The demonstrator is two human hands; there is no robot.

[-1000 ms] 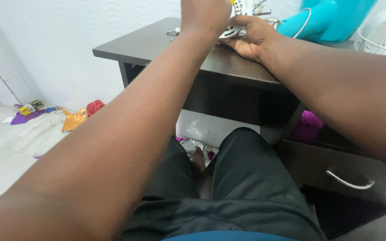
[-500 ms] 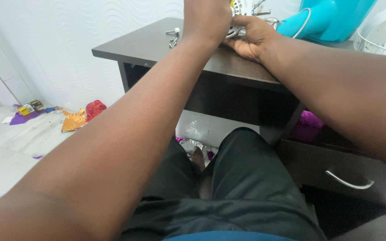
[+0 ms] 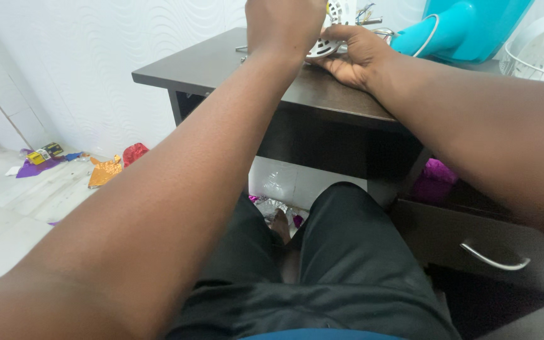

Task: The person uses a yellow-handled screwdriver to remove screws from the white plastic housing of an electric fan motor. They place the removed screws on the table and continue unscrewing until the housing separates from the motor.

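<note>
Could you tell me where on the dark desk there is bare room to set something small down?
The desk is bare along its left part, from the near left corner up toward the wall. It is crowded on the right, where the left hand and right hand hold a white slotted part beside the turquoise housing and white wire grille.

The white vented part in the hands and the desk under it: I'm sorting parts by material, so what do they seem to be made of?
The white vented part, which the right hand steadies and the left hand meets from above, looks like moulded plastic: even matt white, thin ribs and slots. The desk looks like dark brown wood or laminated board with a smooth, faintly glossy top; which of the two cannot be told.
</note>
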